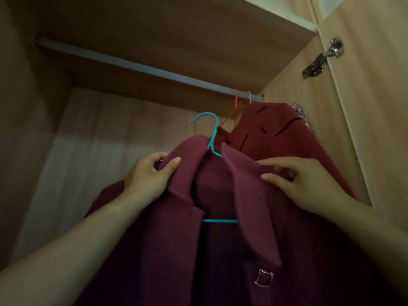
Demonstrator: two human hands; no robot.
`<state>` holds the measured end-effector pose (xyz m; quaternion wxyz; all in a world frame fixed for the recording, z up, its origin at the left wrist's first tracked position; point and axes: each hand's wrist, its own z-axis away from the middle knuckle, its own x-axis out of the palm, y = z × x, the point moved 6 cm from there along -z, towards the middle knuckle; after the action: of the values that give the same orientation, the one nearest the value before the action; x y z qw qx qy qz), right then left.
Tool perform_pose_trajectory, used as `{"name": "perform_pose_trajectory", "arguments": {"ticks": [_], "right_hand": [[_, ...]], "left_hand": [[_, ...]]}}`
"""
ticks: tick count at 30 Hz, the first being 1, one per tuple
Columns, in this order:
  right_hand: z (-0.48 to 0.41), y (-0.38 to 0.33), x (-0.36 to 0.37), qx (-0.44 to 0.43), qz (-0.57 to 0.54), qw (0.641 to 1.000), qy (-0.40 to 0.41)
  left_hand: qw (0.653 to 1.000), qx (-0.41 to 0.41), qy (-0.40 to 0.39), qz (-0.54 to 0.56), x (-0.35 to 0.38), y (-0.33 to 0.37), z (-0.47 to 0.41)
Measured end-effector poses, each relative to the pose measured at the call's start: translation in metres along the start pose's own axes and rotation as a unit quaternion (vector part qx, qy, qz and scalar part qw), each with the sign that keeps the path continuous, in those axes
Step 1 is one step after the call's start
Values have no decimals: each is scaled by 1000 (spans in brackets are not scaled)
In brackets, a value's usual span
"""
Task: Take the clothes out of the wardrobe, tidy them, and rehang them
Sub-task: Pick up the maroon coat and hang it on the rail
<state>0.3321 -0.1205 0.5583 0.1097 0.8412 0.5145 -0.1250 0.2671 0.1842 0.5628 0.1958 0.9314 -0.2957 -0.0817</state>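
With my left hand (pixel 146 176) and right hand (pixel 300 181) both pinched shut on the coat's (pixel 220 250) collar, the hanger's (pixel 210 138) hook pokes up between my fingers, below the rail (pixel 141 68) that runs up-left to right overhead.

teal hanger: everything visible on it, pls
The teal hanger looks like thin coated wire. Its open hook is free in the air, below the rail and not on it. The neck, one shoulder stub and part of the bottom bar show; the rest is hidden inside the plum coat draped on it. It sits roughly upright. The left hand and right hand grip the coat's collar, not the bare wire.
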Motion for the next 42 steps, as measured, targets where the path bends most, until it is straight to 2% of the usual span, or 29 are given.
{"name": "perform_pose_trajectory", "arguments": {"ticks": [11, 14, 18, 21, 23, 30, 32, 36, 40, 42], "right_hand": [[-92, 17, 24, 54, 111, 989, 76], [-108, 19, 31, 40, 156, 982, 99], [-129, 27, 39, 19, 157, 987, 42], [-138, 28, 50, 8, 174, 984, -31], [-143, 29, 53, 5, 177, 983, -39], [-185, 51, 40, 55, 173, 982, 53], [-199, 57, 36, 78, 176, 979, 61], [-223, 53, 24, 69, 211, 971, 91], [-252, 48, 10, 87, 250, 958, 113], [-268, 47, 10, 94, 275, 949, 121]], "left_hand": [[993, 33, -65, 93, 60, -54, -112], [990, 34, -75, 116, 71, -67, -130], [993, 26, -24, 112, 77, -84, -148], [990, 17, -29, 134, 91, -86, -150], [988, 16, -34, 147, 101, -86, -154], [989, 29, -50, 138, 112, -69, -191], [992, 37, -27, 114, 107, -66, -203], [987, 62, -44, 142, 100, -55, -214], [989, 123, -24, 78, 96, -39, -218], [990, 126, -29, 61, 100, -36, -221]]}}
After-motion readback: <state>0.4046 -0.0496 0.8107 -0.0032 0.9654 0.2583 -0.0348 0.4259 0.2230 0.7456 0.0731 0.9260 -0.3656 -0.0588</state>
